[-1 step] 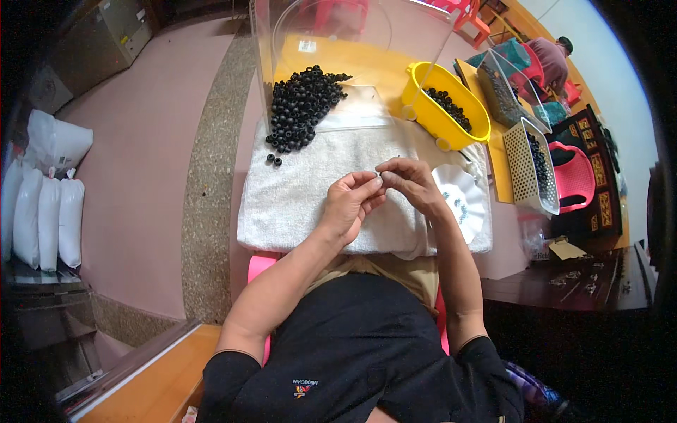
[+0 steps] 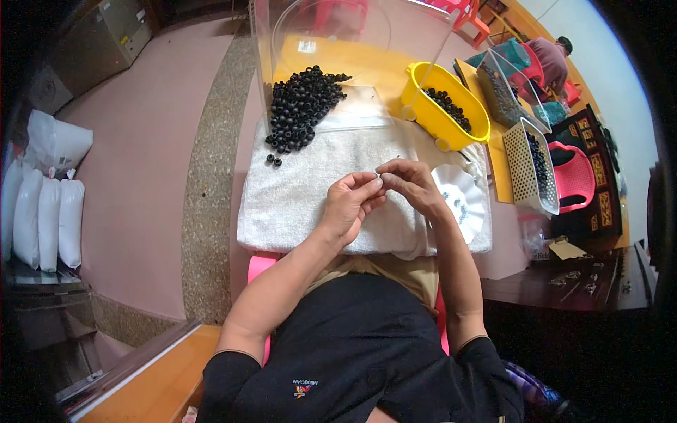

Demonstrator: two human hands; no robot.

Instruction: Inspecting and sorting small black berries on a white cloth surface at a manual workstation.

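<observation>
Pink flooring with a speckled grey strip (image 2: 206, 176) is surrounding a small work table draped with a white towel (image 2: 296, 204), and over that towel the person's two hands are meeting. Between their fingertips a tiny pale piece (image 2: 378, 174) is being pinched; it is too small to tell what it is. The left hand (image 2: 350, 204) is curling inward, thumb and forefinger closing on the piece from below, while the right hand (image 2: 410, 180) is bending over it from the other side, fingers gripping the same spot so the two hands are touching. Just beside the right hand, a white scalloped dish (image 2: 451, 187) is lying on the towel with a few small blue-grey bits in it. Farther up the towel, a heap of black beads (image 2: 302, 107) is spilling across a clear plastic sheet, with two loose beads (image 2: 273, 161) sitting apart from it near the towel's left part. Behind the heap a clear plastic screen (image 2: 331, 32) is standing upright. To the right of the heap a yellow tub (image 2: 471, 127) is holding more dark beads, and beyond it a pale perforated basket (image 2: 520, 166) is lying tilted. Well off to the left, white filled bags (image 2: 42, 211) are leaning together on the floor.
</observation>
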